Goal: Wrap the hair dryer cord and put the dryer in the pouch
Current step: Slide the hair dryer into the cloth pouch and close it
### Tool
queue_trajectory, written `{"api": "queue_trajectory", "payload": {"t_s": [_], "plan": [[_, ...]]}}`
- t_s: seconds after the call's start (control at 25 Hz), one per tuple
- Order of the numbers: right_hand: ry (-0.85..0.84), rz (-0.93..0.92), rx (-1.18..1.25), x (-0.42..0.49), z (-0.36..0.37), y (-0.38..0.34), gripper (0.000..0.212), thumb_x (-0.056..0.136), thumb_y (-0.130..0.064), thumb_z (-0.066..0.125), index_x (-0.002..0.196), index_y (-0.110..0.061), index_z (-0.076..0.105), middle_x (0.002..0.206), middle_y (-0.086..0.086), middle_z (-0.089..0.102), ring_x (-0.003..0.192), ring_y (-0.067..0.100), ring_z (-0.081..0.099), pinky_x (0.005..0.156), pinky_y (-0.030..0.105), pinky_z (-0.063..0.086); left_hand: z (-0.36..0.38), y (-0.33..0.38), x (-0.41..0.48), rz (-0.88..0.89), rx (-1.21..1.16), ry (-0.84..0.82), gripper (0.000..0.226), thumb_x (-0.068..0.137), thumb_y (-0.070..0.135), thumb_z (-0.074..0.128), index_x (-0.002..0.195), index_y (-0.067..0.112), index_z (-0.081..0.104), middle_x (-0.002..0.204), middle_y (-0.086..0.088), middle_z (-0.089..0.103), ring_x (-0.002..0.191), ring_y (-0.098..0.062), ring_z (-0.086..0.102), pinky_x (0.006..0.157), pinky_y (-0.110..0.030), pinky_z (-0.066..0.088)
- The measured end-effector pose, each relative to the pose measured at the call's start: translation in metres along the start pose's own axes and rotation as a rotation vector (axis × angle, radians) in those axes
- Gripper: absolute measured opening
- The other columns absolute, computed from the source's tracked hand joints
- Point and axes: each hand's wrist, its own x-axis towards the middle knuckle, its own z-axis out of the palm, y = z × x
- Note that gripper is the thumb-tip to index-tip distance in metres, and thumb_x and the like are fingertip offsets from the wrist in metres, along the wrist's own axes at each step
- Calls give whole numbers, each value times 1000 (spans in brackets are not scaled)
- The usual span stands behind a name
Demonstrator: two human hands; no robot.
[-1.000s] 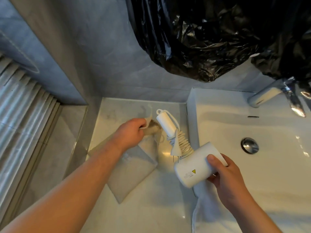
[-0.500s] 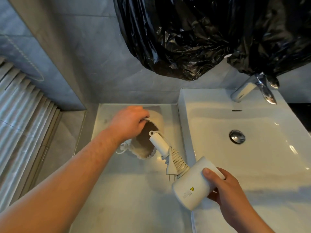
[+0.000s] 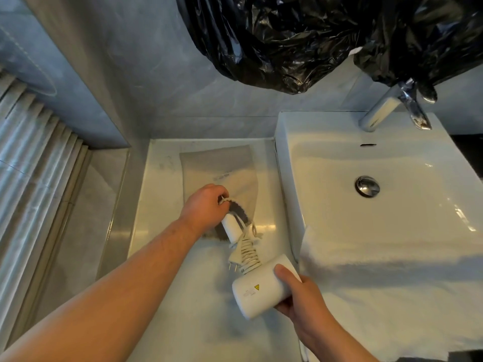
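A white hair dryer point(image 3: 261, 291) is held by its barrel in my right hand point(image 3: 300, 296), handle pointing up and away. Its cord point(image 3: 248, 252) is coiled round the handle, the plug hanging at the coil's left. The handle's tip sits at the mouth of a beige drawstring pouch point(image 3: 224, 168) that lies flat on the white counter point(image 3: 162, 205), pointing toward the wall. My left hand point(image 3: 203, 207) pinches the pouch's rim and holds the mouth open over the handle's end.
A white basin point(image 3: 392, 205) with a metal drain and a chrome tap point(image 3: 386, 105) stands to the right. A white towel point(image 3: 392, 296) drapes over its front. Black plastic sheeting point(image 3: 313, 35) hangs above. Grey tiled wall behind; a ribbed panel on the left.
The pouch has swung round and now lies flat toward the wall. My right hand has pushed the dryer's handle to the pouch's mouth, which my left hand holds open.
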Motion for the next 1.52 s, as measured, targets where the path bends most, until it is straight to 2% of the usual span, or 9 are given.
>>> {"api": "queue_trajectory", "payload": {"t_s": [0.2, 0.44, 0.68, 0.88, 0.96, 1.04, 1.16, 1.32, 1.52], "plan": [[-18, 33, 91, 14, 13, 4, 37, 84, -20, 70, 113, -1, 59, 107, 18, 71, 97, 29, 69, 63, 35, 59, 7, 4, -10, 67, 41, -75, 19, 93, 28, 57, 107, 25, 70, 103, 5, 62, 93, -16, 59, 80, -32, 51], [-11, 85, 248, 44, 39, 4, 42, 79, -26, 75, 115, -9, 63, 110, 16, 71, 104, 28, 67, 88, 46, 56, 12, -5, -23, 99, 68, -106, 23, 95, 32, 56, 112, 26, 71, 101, 8, 60, 95, -15, 58, 82, -33, 50], [-54, 109, 279, 59, 51, -5, 33, 85, -27, 70, 112, -9, 65, 110, 14, 72, 105, 27, 66, 84, 42, 57, 19, -8, -32, 108, 50, -142, 26, 96, 32, 54, 116, 26, 70, 107, 5, 59, 100, -16, 58, 86, -32, 49], [-97, 151, 243, 67, 52, 3, 26, 88, -24, 68, 109, -9, 62, 110, 16, 69, 108, 31, 63, 94, 48, 53, 27, -23, -50, 109, 12, -140, 31, 97, 31, 53, 125, 24, 65, 112, 6, 58, 104, -13, 55, 88, -24, 45], [-107, 169, 125, 69, 49, 7, 28, 89, -31, 66, 105, -8, 63, 105, 14, 69, 103, 28, 64, 94, 47, 53, 31, -33, -67, 13, -87, -8, 32, 95, 26, 59, 126, 19, 64, 115, 3, 58, 110, -15, 53, 91, -20, 40], [-63, 145, -213, 73, 45, 7, 49, 83, -52, 64, 100, -6, 65, 91, 11, 67, 86, 25, 66, 89, 48, 56, 38, -47, -83, -188, -176, 112, 41, 90, 20, 65, 130, 15, 59, 124, -1, 55, 120, -19, 49, 98, -22, 36], [17, -54, -882, 74, 36, -1, 76, 66, -77, 55, 106, -12, 61, 96, 3, 67, 88, 24, 67, 82, 40, 58, 51, -70, -95, -388, -180, 15, 58, 82, 12, 66, 137, 12, 49, 132, -8, 51, 125, -27, 48, 103, -30, 38], [-52, -487, -1233, 68, 34, -6, 79, 63, -55, 72, 130, -30, 39, 122, -6, 48, 111, 17, 55, 87, 29, 47, 60, -81, -90, -372, -166, -88, 56, 83, 27, 71, 135, 16, 52, 122, -6, 59, 113, -27, 57, 96, -35, 47], [-60, -573, -1330, 73, 45, -4, 73, 69, -46, 71, 131, -30, 36, 124, 1, 56, 112, 22, 57, 85, 31, 48, 63, -82, -82, -266, -71, -72, 18, 90, 12, 57, 105, 14, 65, 98, -10, 62, 92, -30, 60, 75, -32, 46]]}}
